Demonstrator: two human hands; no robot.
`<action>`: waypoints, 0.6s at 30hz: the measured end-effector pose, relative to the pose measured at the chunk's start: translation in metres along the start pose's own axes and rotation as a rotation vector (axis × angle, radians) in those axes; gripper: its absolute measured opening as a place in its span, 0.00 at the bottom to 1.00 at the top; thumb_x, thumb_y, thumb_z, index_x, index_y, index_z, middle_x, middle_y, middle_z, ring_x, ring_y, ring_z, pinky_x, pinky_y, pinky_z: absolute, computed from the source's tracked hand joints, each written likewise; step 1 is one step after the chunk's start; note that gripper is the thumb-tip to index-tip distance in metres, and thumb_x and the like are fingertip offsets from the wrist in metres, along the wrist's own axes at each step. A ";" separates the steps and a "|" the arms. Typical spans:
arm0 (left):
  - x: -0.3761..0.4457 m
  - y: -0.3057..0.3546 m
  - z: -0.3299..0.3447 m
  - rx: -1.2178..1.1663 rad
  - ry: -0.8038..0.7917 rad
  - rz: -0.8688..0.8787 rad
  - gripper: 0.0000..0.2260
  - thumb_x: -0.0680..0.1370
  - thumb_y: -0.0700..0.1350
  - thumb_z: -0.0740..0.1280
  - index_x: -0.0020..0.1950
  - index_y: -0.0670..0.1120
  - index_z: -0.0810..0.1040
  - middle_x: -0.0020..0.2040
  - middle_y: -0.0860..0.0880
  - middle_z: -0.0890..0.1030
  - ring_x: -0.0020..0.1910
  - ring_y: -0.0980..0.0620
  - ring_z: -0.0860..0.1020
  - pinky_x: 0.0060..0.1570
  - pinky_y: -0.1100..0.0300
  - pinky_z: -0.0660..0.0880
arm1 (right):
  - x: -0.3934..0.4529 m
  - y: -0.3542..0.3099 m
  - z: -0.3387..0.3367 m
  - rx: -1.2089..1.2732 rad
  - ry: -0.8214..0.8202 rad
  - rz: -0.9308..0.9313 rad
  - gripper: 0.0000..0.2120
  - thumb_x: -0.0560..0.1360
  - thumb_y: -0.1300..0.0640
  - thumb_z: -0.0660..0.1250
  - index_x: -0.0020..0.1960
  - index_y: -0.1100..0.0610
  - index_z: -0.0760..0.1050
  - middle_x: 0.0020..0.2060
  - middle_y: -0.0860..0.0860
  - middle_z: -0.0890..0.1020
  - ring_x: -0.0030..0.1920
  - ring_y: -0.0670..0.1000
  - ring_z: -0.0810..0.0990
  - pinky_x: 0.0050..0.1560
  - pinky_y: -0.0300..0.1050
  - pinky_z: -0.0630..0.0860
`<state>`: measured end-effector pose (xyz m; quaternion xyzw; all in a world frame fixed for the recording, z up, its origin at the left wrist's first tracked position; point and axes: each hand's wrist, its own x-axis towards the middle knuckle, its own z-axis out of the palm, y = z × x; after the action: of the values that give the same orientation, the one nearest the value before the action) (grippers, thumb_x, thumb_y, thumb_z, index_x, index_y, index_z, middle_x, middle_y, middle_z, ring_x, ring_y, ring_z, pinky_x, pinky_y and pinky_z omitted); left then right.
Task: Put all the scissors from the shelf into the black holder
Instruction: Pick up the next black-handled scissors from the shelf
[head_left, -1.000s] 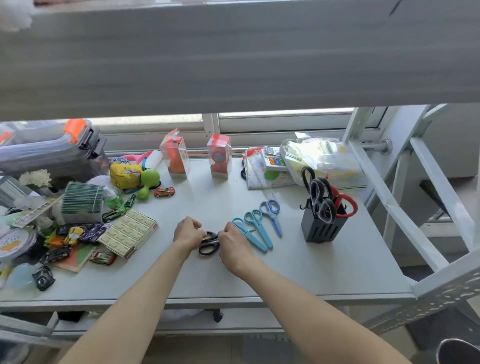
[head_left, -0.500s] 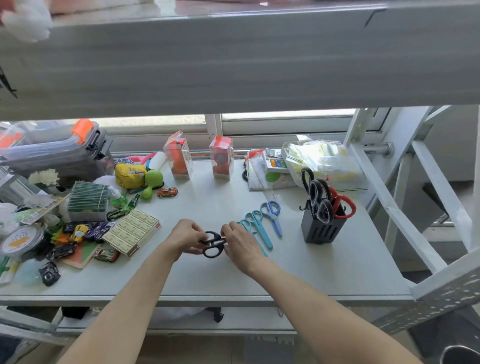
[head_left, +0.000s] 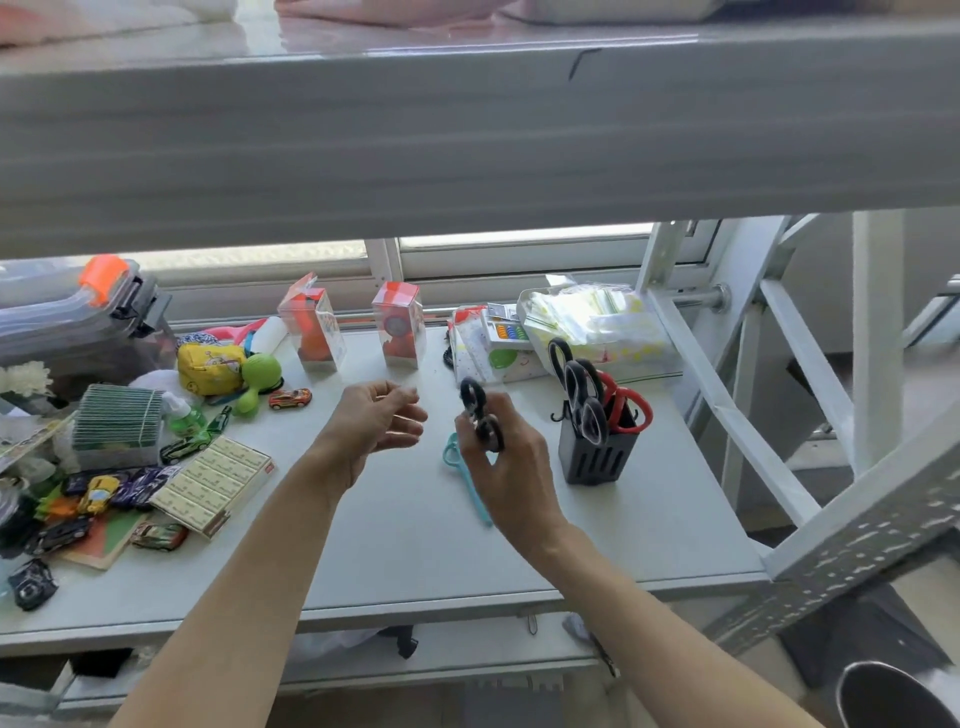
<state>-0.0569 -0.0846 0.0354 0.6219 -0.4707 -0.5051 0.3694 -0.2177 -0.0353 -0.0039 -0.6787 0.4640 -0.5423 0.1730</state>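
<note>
Your right hand (head_left: 498, 457) grips black scissors (head_left: 480, 415) | left hand (head_left: 371, 421) loose, empty | risk: handles snag crowded black holder (head_left: 597, 457) at right

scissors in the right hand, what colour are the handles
Black. The scissors held up in the right hand have black loop handles, clearest in the head view.

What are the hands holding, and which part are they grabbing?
The right hand holds black scissors lifted off the shelf, its fingers around the lower handle loop. The left hand is open and holds nothing.
</note>
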 end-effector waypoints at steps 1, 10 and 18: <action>0.001 -0.001 0.010 0.049 -0.020 0.000 0.10 0.81 0.45 0.64 0.54 0.38 0.77 0.45 0.42 0.82 0.37 0.50 0.81 0.28 0.67 0.78 | 0.002 -0.008 -0.013 0.038 0.034 -0.040 0.06 0.78 0.62 0.65 0.53 0.55 0.70 0.34 0.38 0.73 0.33 0.34 0.74 0.36 0.26 0.68; 0.006 -0.010 0.115 0.284 -0.351 0.149 0.31 0.74 0.42 0.74 0.75 0.46 0.66 0.67 0.42 0.73 0.47 0.50 0.81 0.35 0.66 0.80 | 0.040 0.005 -0.129 0.017 0.470 -0.017 0.03 0.80 0.53 0.62 0.52 0.50 0.73 0.40 0.53 0.83 0.37 0.56 0.82 0.40 0.59 0.80; 0.016 -0.015 0.164 0.373 -0.299 0.224 0.38 0.70 0.42 0.77 0.76 0.45 0.62 0.72 0.43 0.67 0.65 0.42 0.74 0.36 0.58 0.83 | 0.056 0.061 -0.157 -0.024 0.087 0.347 0.15 0.80 0.48 0.61 0.49 0.59 0.80 0.36 0.48 0.84 0.35 0.46 0.83 0.44 0.47 0.82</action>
<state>-0.2128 -0.0935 -0.0186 0.5416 -0.6711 -0.4519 0.2284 -0.3867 -0.0701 0.0392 -0.5664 0.5878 -0.5275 0.2354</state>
